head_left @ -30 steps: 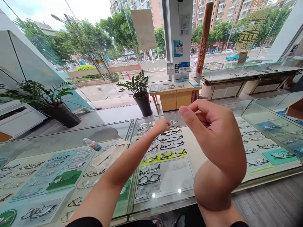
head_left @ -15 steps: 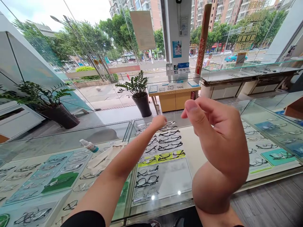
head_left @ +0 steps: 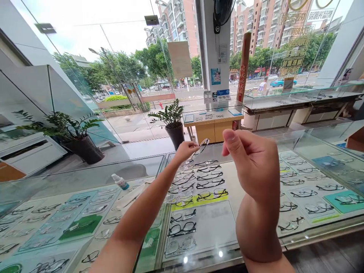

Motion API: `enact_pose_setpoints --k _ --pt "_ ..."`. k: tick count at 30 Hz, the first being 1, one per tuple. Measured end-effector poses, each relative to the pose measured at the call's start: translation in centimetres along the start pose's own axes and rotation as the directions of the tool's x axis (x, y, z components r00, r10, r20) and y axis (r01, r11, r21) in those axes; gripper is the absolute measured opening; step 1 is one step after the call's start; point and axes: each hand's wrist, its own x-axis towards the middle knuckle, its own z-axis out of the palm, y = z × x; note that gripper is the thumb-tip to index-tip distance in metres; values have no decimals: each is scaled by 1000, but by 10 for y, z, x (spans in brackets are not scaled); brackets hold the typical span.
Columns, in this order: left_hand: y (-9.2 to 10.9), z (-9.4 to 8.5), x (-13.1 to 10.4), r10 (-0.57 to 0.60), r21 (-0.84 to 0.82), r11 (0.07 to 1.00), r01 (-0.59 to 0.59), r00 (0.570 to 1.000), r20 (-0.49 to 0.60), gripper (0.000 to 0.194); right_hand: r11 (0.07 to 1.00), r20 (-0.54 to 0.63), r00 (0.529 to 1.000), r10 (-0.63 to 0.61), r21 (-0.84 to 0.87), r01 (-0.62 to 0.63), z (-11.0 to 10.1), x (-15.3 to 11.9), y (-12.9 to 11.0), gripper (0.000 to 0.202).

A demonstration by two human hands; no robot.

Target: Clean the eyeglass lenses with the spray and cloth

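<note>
At the far side of the glass counter, my left hand [head_left: 185, 151] pinches a pair of eyeglasses [head_left: 202, 146] between thumb and fingers. The glasses are held tilted above the back of the display rows. Close to the camera on the right, my right hand [head_left: 253, 161] is raised with its fingers curled and thumb folded over. I see nothing in it. Rows of dark-framed eyeglasses [head_left: 210, 184] lie below and between both hands, some on a yellow-green strip [head_left: 224, 198]. Nearer me is a grey tray [head_left: 213, 223] with more glasses along its left side.
Left of my forearm are a spray bottle [head_left: 120, 182] and a pale cloth [head_left: 129, 197]. Glass cases with more frames flank both sides. Beyond the counter stand a potted plant [head_left: 174, 133] and a wooden cabinet [head_left: 214, 131] before the window.
My left hand has moved up from over the back rows and now shows the eyeglasses in its pinch. My right hand stays curled. The view has tilted upward.
</note>
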Motion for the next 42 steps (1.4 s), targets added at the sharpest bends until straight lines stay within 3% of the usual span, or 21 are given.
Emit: enact_pose_setpoints --k 2,5,8,10,13,16,19,23,29,42 --pt "-5 -21 -25 -20 -92 996 17 999 -32 46 999 34 999 -19 29 18 9 -5 -3 57" --pt "-11 -45 -68 -60 -361 932 19 993 -103 43 996 105 992 -64 68 57 29 -17 -14 57" --pt "-20 -58 -106 -109 -516 856 9 980 -165 39 990 212 969 -127 91 110 59 -29 -23 60" --pt "-31 -61 -124 -145 -579 815 32 978 -150 39 992 315 942 -119 86 96 86 -33 -19 62" --pt "-50 -60 -139 -176 -656 753 51 976 -126 42 998 457 889 29 29 -48 126 -40 14 64" --pt "-66 -53 -146 -224 -713 699 55 964 -145 48 973 501 845 187 25 -230 150 -62 67 65" --pt "-72 -45 -151 -265 -756 648 95 958 -107 50 895 462 818 341 105 -433 156 -92 113 57" --pt "-73 -36 -158 -283 -788 597 151 959 -31 48 802 471 767 435 185 -568 160 -115 140 43" --pt "-73 -28 -160 -291 -794 578 191 957 18 44 717 510 717 476 247 -652 171 -116 152 46" --pt "-61 -31 -163 -229 -737 650 185 973 43 40 687 528 701 480 270 -674 168 -111 159 46"
